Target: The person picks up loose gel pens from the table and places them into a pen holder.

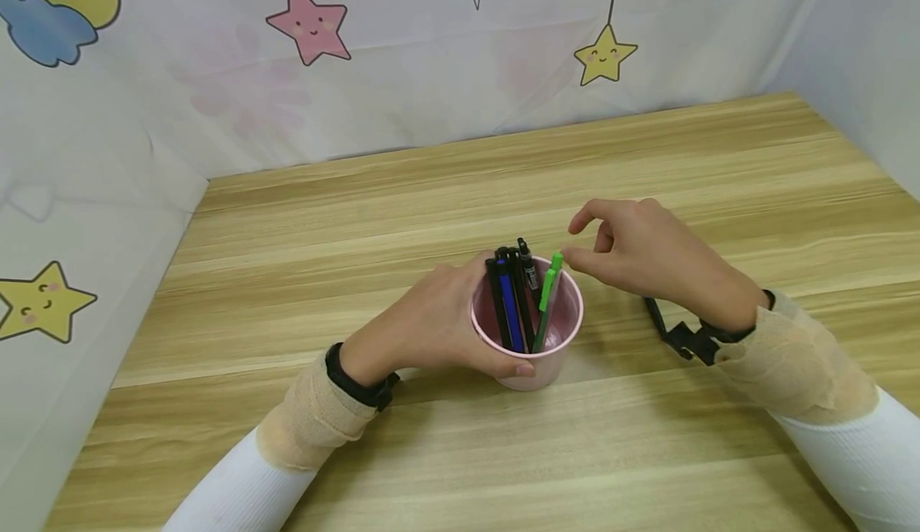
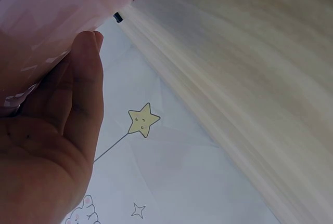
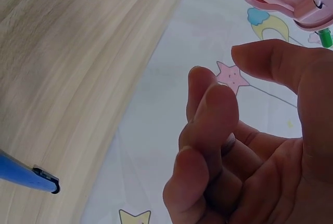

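Note:
My left hand grips a pink pen cup from the left, its thumb along the near side below the rim. Inside lean several black pens, a blue pen and a green pen, all upright or tilted. My right hand hovers just right of the cup, fingers bent loosely, a fingertip close to the green pen's top. In the right wrist view, nothing lies between the thumb and fingers of the right hand. The left wrist view shows the left fingers against the cup wall.
A dark, slim object lies on the wooden table, partly hidden under my right forearm. In the right wrist view, a blue stick-like thing with a dark end shows at lower left. Star-patterned cloth hangs behind the table.

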The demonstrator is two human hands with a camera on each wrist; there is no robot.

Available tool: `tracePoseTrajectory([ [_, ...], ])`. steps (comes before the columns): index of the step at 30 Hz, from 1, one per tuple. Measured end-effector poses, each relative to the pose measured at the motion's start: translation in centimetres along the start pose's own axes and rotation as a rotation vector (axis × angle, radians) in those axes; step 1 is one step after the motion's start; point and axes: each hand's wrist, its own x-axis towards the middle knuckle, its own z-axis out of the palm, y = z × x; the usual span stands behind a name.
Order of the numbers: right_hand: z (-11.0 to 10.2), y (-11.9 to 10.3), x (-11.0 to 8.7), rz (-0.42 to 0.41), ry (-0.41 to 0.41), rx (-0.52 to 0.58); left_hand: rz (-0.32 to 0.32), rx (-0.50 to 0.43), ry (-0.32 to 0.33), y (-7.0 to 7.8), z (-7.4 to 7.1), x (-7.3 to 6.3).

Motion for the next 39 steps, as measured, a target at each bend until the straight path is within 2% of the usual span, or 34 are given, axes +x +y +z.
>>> tracePoseTrajectory([
  [16, 0.00, 0.38, 0.03, 0.037, -0.001, -0.081, 0.007, 0.021, -0.008, -0.04, 0.06, 0.08],
  [32, -0.15, 0.34, 0.03, 0.083, -0.024, -0.131, 0.000, -0.006, -0.009, 0.04, 0.04, 0.04],
  [39, -0.08, 0.39, -0.02, 0.097, -0.026, -0.158, 0.004, 0.023, -0.009, -0.04, 0.03, -0.09],
])
